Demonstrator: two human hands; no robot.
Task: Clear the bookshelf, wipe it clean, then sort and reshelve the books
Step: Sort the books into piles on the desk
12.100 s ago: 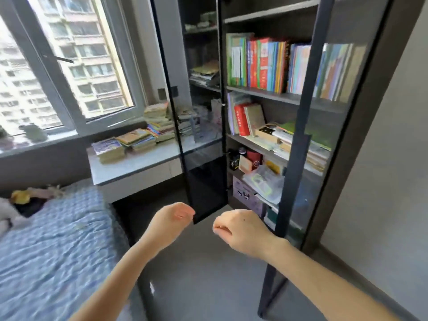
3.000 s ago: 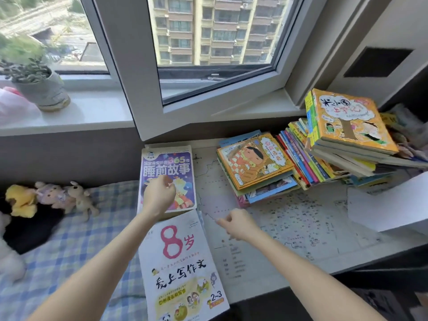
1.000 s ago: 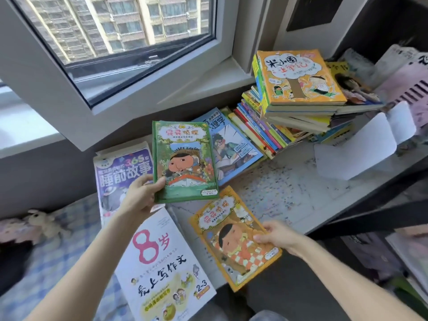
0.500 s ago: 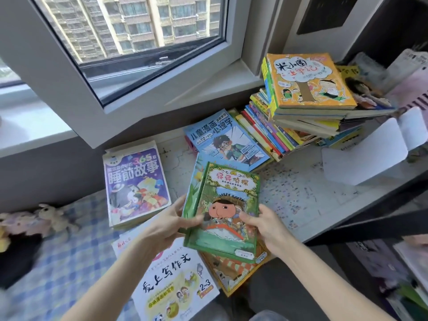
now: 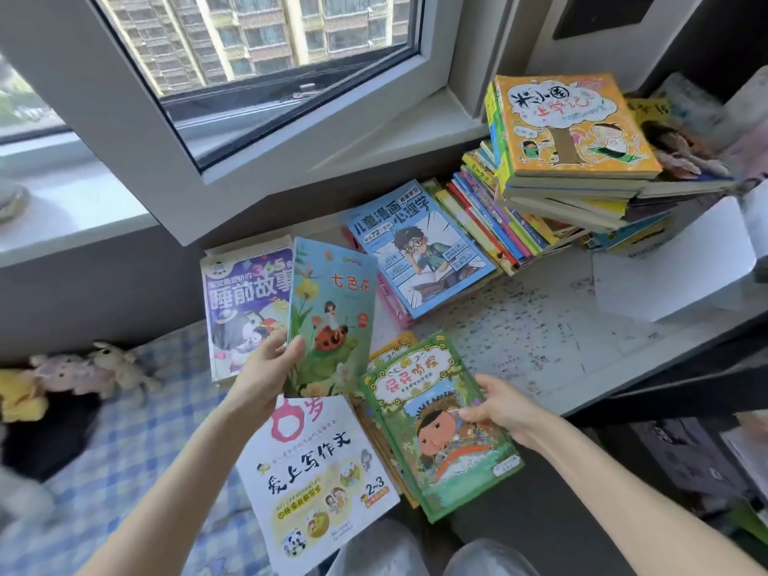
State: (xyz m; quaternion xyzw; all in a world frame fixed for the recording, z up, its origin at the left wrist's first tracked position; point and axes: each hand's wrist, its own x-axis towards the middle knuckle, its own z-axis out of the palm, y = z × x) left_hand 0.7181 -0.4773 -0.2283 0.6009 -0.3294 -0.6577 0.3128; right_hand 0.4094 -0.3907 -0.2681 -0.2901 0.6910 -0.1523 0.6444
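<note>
The teal paperback (image 5: 332, 313) hangs over the far end of the white workbook (image 5: 316, 471), pinched at its lower left corner by the left grip (image 5: 266, 367). It looks thin, light and floppy, so a hold midway up the spine should steady it. Its long axis runs away from the person, title end far. Right of the workbook, the right grip (image 5: 498, 405) clasps the right edge of the green book (image 5: 432, 430), which lies at the tabletop (image 5: 540, 326) edge.

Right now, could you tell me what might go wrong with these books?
The green book that the right hand holds overhangs the desk at the front; released there, it may slide off. The tall stack on the right is splayed and uneven, so a nudge could topple it.
</note>
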